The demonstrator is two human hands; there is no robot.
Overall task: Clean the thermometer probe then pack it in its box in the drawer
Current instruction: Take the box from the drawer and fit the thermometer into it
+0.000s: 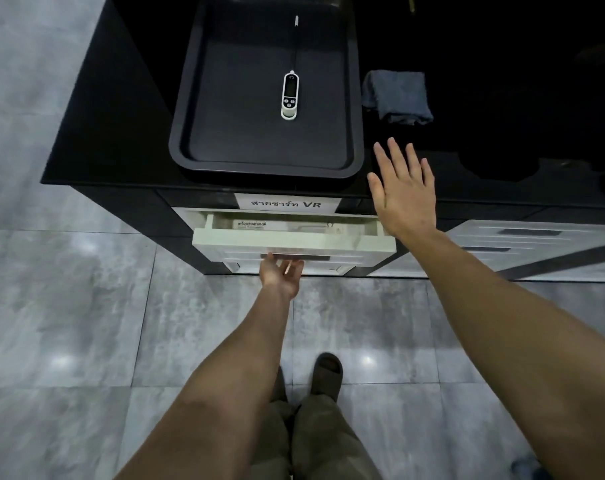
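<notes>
Left hand (pixel 281 273) grips the underside of the white drawer (pixel 294 241) front, fingers curled under it; right hand (pixel 403 190) hovers flat with fingers spread above the surface (pixel 114 133) front edge. White thermometer (pixel 290 95) lies in the black tray (pixel 259 164), probe (pixel 296 39) pointing toward the far edge. Drawer stands partly open, with a printed box (pixel 256 224) visible inside. Folded grey cloth (pixel 396 97) lies just right of the tray.
</notes>
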